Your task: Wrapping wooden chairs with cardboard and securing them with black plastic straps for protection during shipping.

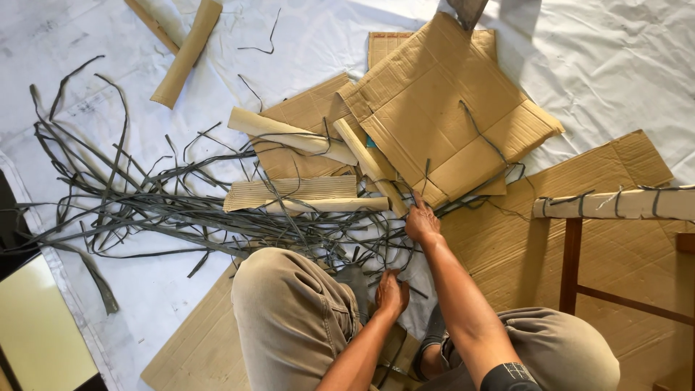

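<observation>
Reaching right hand (421, 223) touching cardboard sheet (449, 108), left hand (391, 293) among grey strips (166, 210)

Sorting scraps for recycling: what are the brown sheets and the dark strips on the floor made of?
Sheets: corrugated cardboard, matte brown, with visible ribbing and fold creases. Strips: probably plastic or rubber, dull grey, thin, flat and curling; the look leaves it open.

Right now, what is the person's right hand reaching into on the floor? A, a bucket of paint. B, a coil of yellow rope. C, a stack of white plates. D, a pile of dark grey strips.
D: the right hand reaches out over the tangled dark grey strips spread on the white sheet, beside the flattened cardboard pieces.
</observation>
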